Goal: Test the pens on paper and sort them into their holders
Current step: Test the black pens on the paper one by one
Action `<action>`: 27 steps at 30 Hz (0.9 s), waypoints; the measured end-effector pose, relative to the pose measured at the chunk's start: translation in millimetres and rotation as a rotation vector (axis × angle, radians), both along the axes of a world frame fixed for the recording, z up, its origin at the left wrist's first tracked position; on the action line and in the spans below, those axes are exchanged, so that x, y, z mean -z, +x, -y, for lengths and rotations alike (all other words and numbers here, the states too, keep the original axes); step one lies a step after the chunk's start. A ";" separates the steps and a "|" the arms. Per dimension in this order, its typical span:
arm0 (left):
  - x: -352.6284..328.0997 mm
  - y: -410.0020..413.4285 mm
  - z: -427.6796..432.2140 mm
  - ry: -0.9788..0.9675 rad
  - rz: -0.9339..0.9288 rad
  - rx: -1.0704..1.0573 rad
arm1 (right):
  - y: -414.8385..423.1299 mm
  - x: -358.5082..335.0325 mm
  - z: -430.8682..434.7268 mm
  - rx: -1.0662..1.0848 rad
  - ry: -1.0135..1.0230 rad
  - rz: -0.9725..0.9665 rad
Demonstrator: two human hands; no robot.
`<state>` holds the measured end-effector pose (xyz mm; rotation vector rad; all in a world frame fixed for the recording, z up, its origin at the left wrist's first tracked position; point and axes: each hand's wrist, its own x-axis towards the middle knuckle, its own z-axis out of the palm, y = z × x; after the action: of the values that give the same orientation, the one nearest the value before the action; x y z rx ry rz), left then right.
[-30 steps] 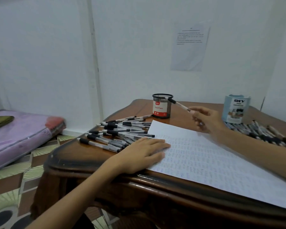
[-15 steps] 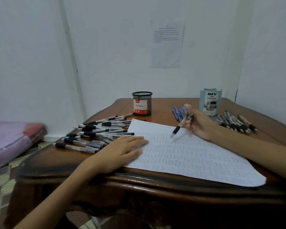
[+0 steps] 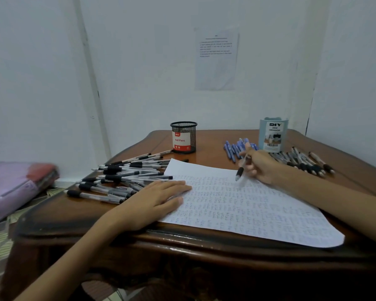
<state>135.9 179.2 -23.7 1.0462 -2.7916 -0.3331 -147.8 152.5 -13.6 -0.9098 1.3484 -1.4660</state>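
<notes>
The right hand (image 3: 259,165) is no longer raised beside the black mesh holder (image 3: 183,137). It is now low over the far part of the paper (image 3: 237,205), and the pen (image 3: 241,170) it pinches between thumb and curled fingers points down at the sheet instead of toward the holder. The tip is at or just above the paper; contact cannot be told. The left hand (image 3: 154,200) has not shifted: its fingers lie straight and close together, pressing the sheet's left edge flat.

This reads as the testing step, not sorting — this pen likely gets a scribble among the rows of marks before it goes anywhere. Much is left to do: a heap of black-grip pens (image 3: 122,177) lies just left of the paper, blue pens (image 3: 234,148) lie beside the blue organizer (image 3: 273,134), and no pen sticks out of either holder.
</notes>
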 end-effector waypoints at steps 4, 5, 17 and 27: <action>1.0 0.7 1.3 -0.002 -0.007 0.001 | -0.8 -2.0 -2.8 -0.088 0.008 -0.058; 1.1 1.0 1.5 -0.002 -0.009 0.000 | -1.3 -2.5 -3.9 -0.120 0.002 -0.070; -0.3 0.5 -0.7 -0.005 -0.014 0.013 | -1.0 -0.9 -4.6 -0.142 -0.076 -0.121; -0.4 0.8 -0.8 -0.012 -0.017 0.012 | -6.5 -7.8 -6.9 -0.172 -0.076 0.176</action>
<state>136.7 180.0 -23.3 1.0195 -2.7829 -0.3243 -154.3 159.4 -5.8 -0.8991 1.0664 -1.4361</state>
